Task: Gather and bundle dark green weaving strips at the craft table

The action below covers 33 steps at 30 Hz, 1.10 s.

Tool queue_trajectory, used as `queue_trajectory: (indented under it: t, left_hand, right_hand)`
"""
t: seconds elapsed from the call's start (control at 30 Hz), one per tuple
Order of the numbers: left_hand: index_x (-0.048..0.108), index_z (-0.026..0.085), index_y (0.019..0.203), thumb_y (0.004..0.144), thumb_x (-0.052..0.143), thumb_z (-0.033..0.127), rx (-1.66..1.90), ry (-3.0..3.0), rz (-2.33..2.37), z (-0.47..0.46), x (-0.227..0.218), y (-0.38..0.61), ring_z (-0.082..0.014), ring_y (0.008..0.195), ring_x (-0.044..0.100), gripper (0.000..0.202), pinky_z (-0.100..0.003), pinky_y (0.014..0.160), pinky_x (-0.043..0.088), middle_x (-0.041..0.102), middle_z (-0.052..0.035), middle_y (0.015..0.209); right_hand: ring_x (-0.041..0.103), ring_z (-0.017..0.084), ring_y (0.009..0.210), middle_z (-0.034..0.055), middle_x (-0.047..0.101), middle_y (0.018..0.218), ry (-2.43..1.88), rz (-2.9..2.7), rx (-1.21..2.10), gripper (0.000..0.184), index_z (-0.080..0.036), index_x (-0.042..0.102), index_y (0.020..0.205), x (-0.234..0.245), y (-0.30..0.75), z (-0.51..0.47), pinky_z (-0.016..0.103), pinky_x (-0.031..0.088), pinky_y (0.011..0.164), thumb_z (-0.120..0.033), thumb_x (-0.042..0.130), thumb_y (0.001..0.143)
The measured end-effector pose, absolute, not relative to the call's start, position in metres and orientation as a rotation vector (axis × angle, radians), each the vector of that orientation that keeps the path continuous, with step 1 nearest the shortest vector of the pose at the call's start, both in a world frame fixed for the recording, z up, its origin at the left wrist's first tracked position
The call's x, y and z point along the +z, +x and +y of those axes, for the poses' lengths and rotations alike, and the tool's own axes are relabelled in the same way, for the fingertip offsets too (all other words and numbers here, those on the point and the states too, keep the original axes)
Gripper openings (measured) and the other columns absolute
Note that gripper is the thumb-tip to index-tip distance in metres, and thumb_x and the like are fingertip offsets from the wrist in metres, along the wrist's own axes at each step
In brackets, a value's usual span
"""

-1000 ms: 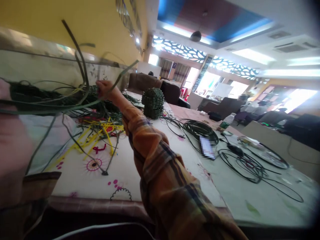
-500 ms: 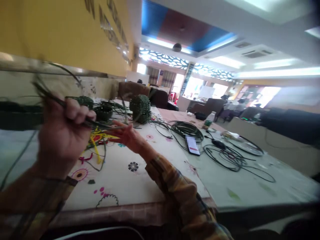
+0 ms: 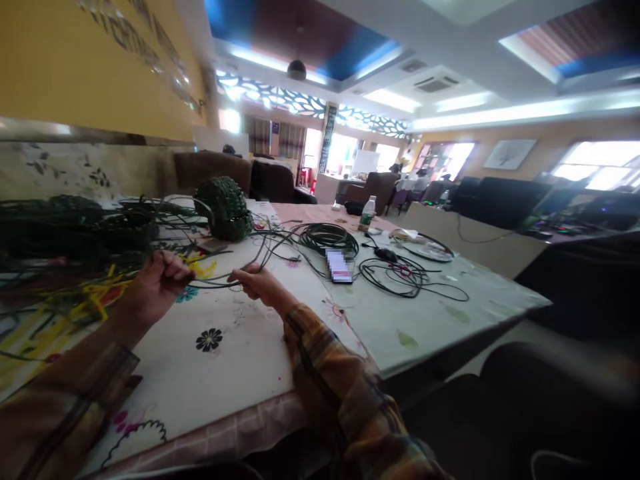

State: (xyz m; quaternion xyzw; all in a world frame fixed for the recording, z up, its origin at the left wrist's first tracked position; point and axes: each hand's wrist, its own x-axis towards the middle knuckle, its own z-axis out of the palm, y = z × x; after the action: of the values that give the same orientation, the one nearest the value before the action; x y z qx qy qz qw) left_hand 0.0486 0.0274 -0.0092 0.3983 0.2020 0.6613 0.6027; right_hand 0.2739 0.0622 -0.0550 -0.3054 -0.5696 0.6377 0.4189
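Note:
Over the flower-patterned tablecloth [image 3: 240,347], my left hand [image 3: 163,280] is closed on one end of a few thin dark green strips [image 3: 213,286]. My right hand [image 3: 259,283] pinches the same strips a short way to the right, and their loose ends rise beyond its fingers. Between the two hands the strips run nearly level. Behind them stands a rounded, woven green piece [image 3: 225,208]. Yellow strips [image 3: 107,287] lie in a tangle beside and behind my left hand.
Further right are a coil of green strip [image 3: 327,235], a phone [image 3: 340,267], a looser dark coil [image 3: 390,283] and a plastic bottle [image 3: 367,215]. More woven green pieces [image 3: 65,227] crowd the left. Dark armchairs [image 3: 273,181] stand past the table.
My left hand has come down from its raised position, and the strips have swung from its far side to beyond my right hand. My right hand has closed on them. The view has turned right.

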Motion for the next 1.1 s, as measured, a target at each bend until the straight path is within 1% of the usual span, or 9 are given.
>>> queue_trajectory:
  t: [0.13, 0.27, 0.43, 0.53, 0.6, 0.67, 0.77, 1.0, 1.1]
  left_hand:
    - [0.048, 0.016, 0.072, 0.093, 0.062, 0.034, 1.662, 0.78, 0.434, 0.038, -0.018, 0.023, -0.0093, 0.054, 0.031, 0.031, -0.025, 0.068, 0.054, 0.033, 0.0057, 0.058]
    - [0.046, 0.017, 0.074, 0.103, 0.039, 0.033, 1.733, 0.719, 0.392, 0.039, -0.02, 0.001, -0.0101, 0.054, 0.029, 0.035, -0.025, 0.066, 0.051, 0.03, 0.0052, 0.058]
    - [0.042, 0.017, 0.073, 0.105, 0.033, 0.036, 1.798, 0.688, 0.283, 0.04, -0.015, -0.024, -0.0098, 0.052, 0.024, 0.038, -0.021, 0.055, 0.041, 0.022, 0.0057, 0.057]
    - [0.041, 0.017, 0.073, 0.106, 0.029, 0.037, 1.844, 0.66, 0.211, 0.04, -0.013, -0.034, -0.0092, 0.051, 0.025, 0.04, -0.021, 0.054, 0.04, 0.022, 0.0058, 0.057]
    - [0.04, 0.017, 0.073, 0.106, 0.024, 0.037, 1.855, 0.657, 0.194, 0.038, -0.012, -0.035, -0.009, 0.051, 0.025, 0.042, -0.022, 0.055, 0.04, 0.022, 0.0058, 0.057]
    - [0.041, 0.017, 0.074, 0.106, 0.025, 0.038, 1.849, 0.65, 0.19, 0.036, -0.012, -0.03, -0.0091, 0.052, 0.025, 0.041, -0.022, 0.056, 0.04, 0.022, 0.0058, 0.057]
    - [0.04, 0.017, 0.074, 0.102, 0.038, 0.041, 1.8, 0.627, 0.182, 0.032, -0.013, -0.014, -0.0092, 0.053, 0.025, 0.037, -0.022, 0.057, 0.04, 0.022, 0.0061, 0.058]
    - [0.04, 0.017, 0.066, 0.093, 0.053, 0.049, 1.6, 0.667, 0.222, 0.019, -0.029, 0.043, -0.0094, 0.053, 0.027, 0.044, -0.022, 0.057, 0.045, 0.023, 0.0054, 0.057]
    - [0.046, 0.017, 0.068, 0.093, 0.06, 0.04, 1.512, 0.672, 0.342, 0.012, -0.039, 0.062, -0.0087, 0.05, 0.029, 0.038, -0.022, 0.057, 0.047, 0.028, 0.0062, 0.055]
  right_hand:
    - [0.021, 0.003, 0.037, -0.0114, 0.031, 0.042, -0.862, -1.27, 1.501, 0.035, -0.016, 0.064, 0.07, -0.061, 0.283, 0.08, 0.018, 0.011, 0.036, -0.048, 0.078, 0.072]
    - [0.021, 0.003, 0.037, -0.0121, 0.03, 0.041, -0.924, -0.874, 1.39, 0.038, -0.016, 0.055, 0.068, -0.064, 0.293, 0.096, 0.018, 0.014, 0.036, -0.048, 0.075, 0.077]
    - [0.018, 0.004, 0.037, -0.0143, 0.021, 0.042, -1.031, -0.619, 1.116, 0.036, -0.021, 0.041, 0.069, -0.067, 0.317, 0.107, 0.018, 0.017, 0.037, -0.044, 0.051, 0.095]
    - [0.028, 0.005, 0.039, -0.0133, 0.028, 0.047, -1.047, -0.614, 1.042, 0.028, -0.02, 0.046, 0.075, -0.067, 0.327, 0.109, 0.016, 0.028, 0.042, -0.04, 0.051, 0.095]
    - [0.049, 0.007, 0.053, -0.0088, 0.047, 0.058, -1.057, -0.707, 1.008, 0.019, -0.018, 0.056, 0.084, -0.064, 0.325, 0.106, 0.018, 0.043, 0.054, -0.034, 0.065, 0.085]
    - [0.063, 0.014, 0.084, 0.0006, 0.064, 0.084, -1.112, -0.936, 0.874, 0.029, -0.018, 0.064, 0.093, -0.061, 0.315, 0.1, 0.025, 0.052, 0.076, -0.029, 0.079, 0.071]
    - [0.059, 0.023, 0.113, 0.0103, 0.068, 0.11, -1.155, -1.348, 0.702, 0.032, -0.017, 0.071, 0.092, -0.057, 0.291, 0.083, 0.037, 0.045, 0.102, -0.033, 0.082, 0.067]
    - [0.067, 0.02, 0.106, 0.0049, 0.073, 0.111, -0.608, -1.219, 1.65, 0.046, -0.024, 0.066, 0.109, -0.063, 0.226, 0.033, 0.035, 0.053, 0.091, -0.041, 0.082, 0.07]
    - [0.07, 0.017, 0.089, 0.0013, 0.073, 0.088, -0.437, -0.847, 1.747, 0.039, -0.023, 0.061, 0.106, -0.061, 0.221, 0.032, 0.036, 0.056, 0.086, -0.049, 0.074, 0.081]
